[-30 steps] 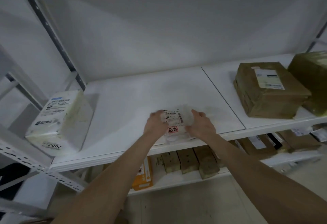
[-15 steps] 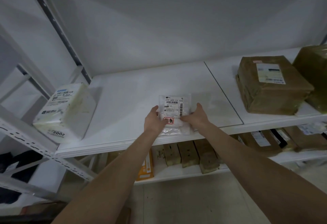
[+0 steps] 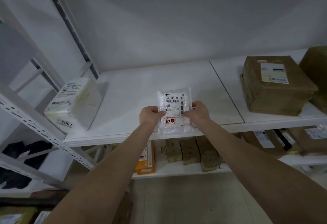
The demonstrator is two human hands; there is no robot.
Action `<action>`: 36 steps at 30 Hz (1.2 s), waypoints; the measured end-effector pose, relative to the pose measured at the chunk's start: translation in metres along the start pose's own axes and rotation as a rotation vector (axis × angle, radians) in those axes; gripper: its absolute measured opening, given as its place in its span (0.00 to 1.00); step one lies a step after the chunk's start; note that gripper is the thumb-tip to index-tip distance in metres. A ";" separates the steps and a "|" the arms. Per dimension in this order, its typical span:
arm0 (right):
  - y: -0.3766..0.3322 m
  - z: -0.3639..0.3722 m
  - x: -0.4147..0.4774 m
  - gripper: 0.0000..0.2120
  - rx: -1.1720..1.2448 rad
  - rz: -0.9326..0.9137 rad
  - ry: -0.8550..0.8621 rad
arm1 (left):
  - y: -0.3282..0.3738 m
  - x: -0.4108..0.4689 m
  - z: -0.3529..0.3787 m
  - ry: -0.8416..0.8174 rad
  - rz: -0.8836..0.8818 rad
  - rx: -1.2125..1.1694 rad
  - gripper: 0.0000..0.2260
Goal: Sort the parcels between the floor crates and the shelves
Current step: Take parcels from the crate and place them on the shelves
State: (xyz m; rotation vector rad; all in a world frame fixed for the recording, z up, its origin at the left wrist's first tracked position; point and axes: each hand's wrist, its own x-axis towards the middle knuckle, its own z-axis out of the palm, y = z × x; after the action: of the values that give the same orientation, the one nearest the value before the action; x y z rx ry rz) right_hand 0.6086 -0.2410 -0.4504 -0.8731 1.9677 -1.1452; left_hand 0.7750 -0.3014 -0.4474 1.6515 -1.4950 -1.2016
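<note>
A small clear plastic parcel (image 3: pixel 174 100) with a white barcode label and a red stamp stands nearly upright at the front edge of the white shelf board (image 3: pixel 138 93). My left hand (image 3: pixel 149 115) grips its left side and my right hand (image 3: pixel 199 111) grips its right side. Its label faces me. The parcel's lower end overlaps the shelf's front lip.
A white parcel marked 2002 (image 3: pixel 74 105) lies at the shelf's left end by the slotted metal upright (image 3: pixel 37 126). A brown taped box (image 3: pixel 276 85) sits on the right board. Below are brown boxes (image 3: pixel 192 151), an orange box (image 3: pixel 146 160) and more parcels (image 3: pixel 279 140).
Both hands have tipped the parcel up from a low, flat hold to nearly upright, and moved it slightly further over the shelf. The view has shifted a little.
</note>
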 end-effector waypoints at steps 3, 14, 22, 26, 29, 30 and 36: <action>0.003 -0.001 -0.002 0.18 -0.029 -0.021 -0.018 | -0.006 0.000 0.000 0.014 -0.009 -0.007 0.16; 0.008 0.002 -0.015 0.28 -0.222 -0.141 -0.104 | -0.026 -0.020 -0.003 0.108 -0.056 0.008 0.14; 0.010 0.031 -0.048 0.16 -0.395 -0.287 -0.124 | -0.063 -0.052 -0.032 0.249 -0.075 0.031 0.05; 0.016 0.071 -0.076 0.11 -0.452 -0.438 -0.185 | -0.101 -0.079 -0.058 0.370 -0.120 0.009 0.02; 0.030 0.112 -0.099 0.11 -0.504 -0.546 -0.267 | -0.140 -0.103 -0.083 0.444 -0.185 -0.029 0.05; 0.037 0.127 -0.108 0.12 -0.521 -0.566 -0.307 | -0.157 -0.111 -0.092 0.462 -0.219 -0.040 0.04; 0.082 0.220 -0.164 0.13 -0.679 -0.581 -0.506 | -0.264 -0.159 -0.138 0.537 -0.439 -0.126 0.03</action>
State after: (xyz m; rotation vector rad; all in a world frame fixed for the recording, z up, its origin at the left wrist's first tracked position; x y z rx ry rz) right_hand 0.8597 -0.1722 -0.5696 -1.9644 1.7040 -0.4146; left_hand 1.0195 -0.1165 -0.5884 2.0662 -0.7379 -0.9244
